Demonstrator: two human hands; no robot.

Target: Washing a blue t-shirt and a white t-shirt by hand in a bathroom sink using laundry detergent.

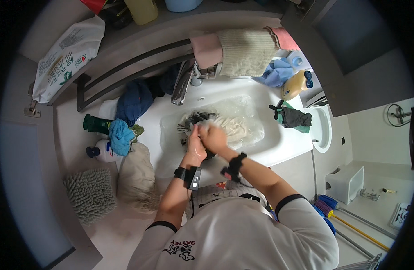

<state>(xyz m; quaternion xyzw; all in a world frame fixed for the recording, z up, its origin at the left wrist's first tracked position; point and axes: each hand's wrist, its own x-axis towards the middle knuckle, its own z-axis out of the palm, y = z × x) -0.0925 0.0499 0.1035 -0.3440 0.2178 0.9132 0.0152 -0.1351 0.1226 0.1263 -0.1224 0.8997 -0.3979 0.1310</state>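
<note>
A white washbasin (pixel 271 131) holds sudsy water and wet cloth. My left hand (pixel 195 143) and my right hand (pixel 213 136) meet over it, with a bit of wet light-coloured cloth bunched between them; motion blurs the fingers. Just beyond and beneath the hands lies a dark and white patterned garment (pixel 200 118). Cream cloth (pixel 235 128) floats in the suds to the right of them. The chrome faucet (pixel 181 84) reaches over the basin's back edge, and no stream of water from it can be seen.
Left of the basin are a blue cloth (pixel 121 136), a green bottle (pixel 95 123), a white pump bottle (pixel 104 151) and beige cloth (pixel 136 175). A black cloth (pixel 294 118) and a yellow bottle (pixel 293 87) stand at the right. Towels (pixel 247 52) hang from the rail behind.
</note>
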